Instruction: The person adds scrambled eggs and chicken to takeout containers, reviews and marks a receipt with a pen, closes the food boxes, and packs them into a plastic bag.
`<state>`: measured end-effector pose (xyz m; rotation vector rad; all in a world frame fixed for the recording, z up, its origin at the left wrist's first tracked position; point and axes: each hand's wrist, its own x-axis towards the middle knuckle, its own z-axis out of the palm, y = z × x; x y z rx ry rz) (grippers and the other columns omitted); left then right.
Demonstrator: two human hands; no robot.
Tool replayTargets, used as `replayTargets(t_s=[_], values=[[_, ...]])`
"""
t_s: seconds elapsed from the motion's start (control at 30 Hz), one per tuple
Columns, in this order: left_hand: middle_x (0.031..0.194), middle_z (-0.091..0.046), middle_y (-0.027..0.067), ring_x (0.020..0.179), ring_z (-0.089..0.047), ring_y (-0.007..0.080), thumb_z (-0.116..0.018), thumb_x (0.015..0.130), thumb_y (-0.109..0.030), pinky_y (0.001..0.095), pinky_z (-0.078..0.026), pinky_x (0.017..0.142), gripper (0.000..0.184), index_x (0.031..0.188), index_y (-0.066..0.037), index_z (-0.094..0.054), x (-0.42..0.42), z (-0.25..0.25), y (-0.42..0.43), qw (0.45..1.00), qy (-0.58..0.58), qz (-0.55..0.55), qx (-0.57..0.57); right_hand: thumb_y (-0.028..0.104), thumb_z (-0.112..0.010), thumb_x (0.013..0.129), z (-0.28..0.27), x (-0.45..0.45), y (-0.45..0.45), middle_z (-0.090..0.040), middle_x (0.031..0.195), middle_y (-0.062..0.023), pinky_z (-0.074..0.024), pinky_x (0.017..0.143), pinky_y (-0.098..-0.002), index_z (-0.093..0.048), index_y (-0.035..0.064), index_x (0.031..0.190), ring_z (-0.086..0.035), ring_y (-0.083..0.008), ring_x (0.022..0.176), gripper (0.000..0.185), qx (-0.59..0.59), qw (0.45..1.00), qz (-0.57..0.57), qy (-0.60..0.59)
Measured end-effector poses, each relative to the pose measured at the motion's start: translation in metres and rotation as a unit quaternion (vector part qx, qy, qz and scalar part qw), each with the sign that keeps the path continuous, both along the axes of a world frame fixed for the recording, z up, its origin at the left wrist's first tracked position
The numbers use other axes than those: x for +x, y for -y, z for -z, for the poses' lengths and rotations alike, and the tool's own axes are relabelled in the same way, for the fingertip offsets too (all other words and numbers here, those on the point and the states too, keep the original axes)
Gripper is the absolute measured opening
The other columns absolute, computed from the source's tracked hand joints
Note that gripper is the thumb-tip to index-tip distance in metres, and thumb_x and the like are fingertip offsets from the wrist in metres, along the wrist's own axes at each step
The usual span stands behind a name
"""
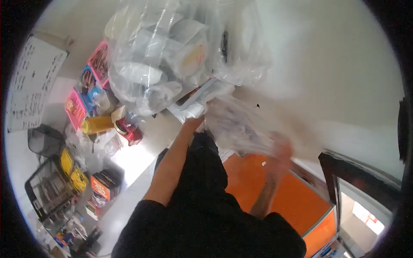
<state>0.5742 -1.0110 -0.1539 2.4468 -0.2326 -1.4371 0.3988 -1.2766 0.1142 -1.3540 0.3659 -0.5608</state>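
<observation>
A clear plastic bag (pixel 241 124) stretches between my two hands, its film creased and blurred. My right hand (pixel 282 150) is smeared by motion but looks closed on the bag's right end. At the bag's left end is my left hand (pixel 195 124), its fingers hidden by the plastic. Just above it lies a white plastic packet (pixel 202 101). Over both hands hangs a large clear bag (pixel 157 56) filled with white containers or packets, one with a yellow and red print. Another clear bag (pixel 243 47) hangs to its right.
Pink baskets (pixel 76 109), a yellow squeeze bottle (pixel 98 125) and a red tape dispenser (pixel 129 131) stand on the left counter. A whiteboard (pixel 36 81) is on the wall. An orange panel (pixel 258 180) lies below my right arm, with a dark frame (pixel 357 172) beyond.
</observation>
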Motion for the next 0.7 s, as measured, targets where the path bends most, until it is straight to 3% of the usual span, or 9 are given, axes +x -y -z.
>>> replayTargets(t_s=[0.03,0.07,0.13,0.23,0.3,0.37,0.43,0.57,0.7], values=[[0.157,-0.031,0.0173,0.14,-0.04,0.0352,-0.043,0.099,-0.047,0.0413,-0.035,0.114,0.065,0.155,-0.018,-0.025,-0.002,-0.001,-0.001,1.0,-0.025,-0.004,0.005,0.033,-0.04,0.102,-0.014,-0.028,0.035,-0.067,0.104,-0.0187,-0.0448,0.1,-0.0458,-0.06,-0.0072,0.116,-0.062,-0.0322,0.106,0.047,0.096,0.995,0.013,-0.031],[0.157,-0.031,0.0173,0.14,-0.04,0.0352,-0.043,0.099,-0.047,0.0413,-0.035,0.114,0.065,0.155,-0.018,-0.025,-0.02,0.033,-0.006,0.999,-0.032,-0.007,0.002,0.031,-0.04,0.102,-0.047,-0.031,0.032,-0.067,0.102,-0.0191,-0.0453,0.098,-0.0489,-0.06,-0.0075,0.116,-0.062,-0.0347,0.105,0.046,-0.088,0.991,0.07,-0.067],[0.122,-0.063,0.0242,0.122,-0.058,0.0312,-0.056,0.092,-0.036,0.0475,-0.047,0.101,0.05,0.137,-0.015,-0.053,-0.028,0.121,-0.012,0.946,0.25,0.198,-0.058,0.03,-0.038,0.102,-0.096,-0.034,0.035,-0.067,0.102,-0.0205,-0.0456,0.096,-0.0549,-0.059,-0.008,0.116,-0.062,-0.0383,0.106,0.046,-0.181,0.981,0.059,0.025],[0.124,-0.062,0.0252,0.124,-0.056,0.0311,-0.06,0.089,-0.031,0.0478,-0.044,0.104,0.056,0.14,-0.01,-0.049,-0.029,-0.141,0.026,0.995,0.065,0.072,-0.031,0.03,-0.033,0.103,-0.131,-0.067,0.042,-0.067,0.108,-0.0232,-0.044,0.093,-0.0632,-0.058,-0.0062,0.119,-0.058,-0.043,0.114,0.047,-0.118,0.978,-0.063,0.161],[0.135,-0.054,0.0272,0.128,-0.052,0.0345,-0.063,0.091,-0.037,0.046,-0.039,0.109,0.069,0.146,-0.002,-0.04,-0.069,-0.162,0.016,0.933,0.242,0.221,-0.151,0.03,-0.035,0.102,-0.143,-0.081,0.033,-0.066,0.108,-0.0227,-0.0442,0.093,-0.0617,-0.058,-0.0056,0.12,-0.058,-0.0424,0.114,0.045,-0.153,0.971,-0.064,0.17],[0.159,-0.024,0.0238,0.147,-0.027,0.0314,-0.058,0.097,-0.042,0.042,-0.033,0.115,0.08,0.155,-0.003,-0.018,-0.063,-0.207,0.024,0.918,-0.131,0.074,-0.368,0.029,-0.037,0.102,-0.156,-0.097,0.02,-0.066,0.109,-0.0223,-0.0443,0.093,-0.0603,-0.057,-0.005,0.121,-0.058,-0.0417,0.114,0.044,-0.187,0.966,-0.054,0.167],[0.156,-0.03,0.0217,0.142,-0.036,0.0328,-0.058,0.098,-0.044,0.0433,-0.035,0.113,0.078,0.153,-0.002,-0.024,-0.089,-0.188,0.052,0.843,-0.091,-0.114,-0.518,0.029,-0.039,0.101,-0.171,-0.113,0.003,-0.066,0.109,-0.0219,-0.0445,0.093,-0.0589,-0.057,-0.0044,0.122,-0.059,-0.041,0.113,0.043,-0.219,0.96,-0.049,0.17],[0.147,-0.045,0.0193,0.132,-0.049,0.0316,-0.056,0.1,-0.038,0.0421,-0.041,0.109,0.058,0.143,0.0,-0.042,-0.114,-0.185,0.085,0.837,-0.139,0.047,-0.526,0.028,-0.044,0.1,-0.202,-0.145,-0.036,-0.066,0.11,-0.021,-0.0448,0.094,-0.056,-0.057,-0.0031,0.123,-0.059,-0.0396,0.113,0.041,-0.294,0.944,-0.012,0.149],[0.115,-0.066,0.0114,0.111,-0.065,0.0249,-0.059,0.1,-0.033,0.039,-0.053,0.096,0.037,0.119,-0.002,-0.06,-0.139,-0.196,0.048,0.668,-0.483,-0.01,-0.566,0.026,-0.048,0.099,-0.211,-0.162,-0.078,-0.065,0.11,-0.0201,-0.0451,0.094,-0.0532,-0.057,-0.0019,0.125,-0.059,-0.0383,0.113,0.039,-0.394,0.914,0.056,0.081]])
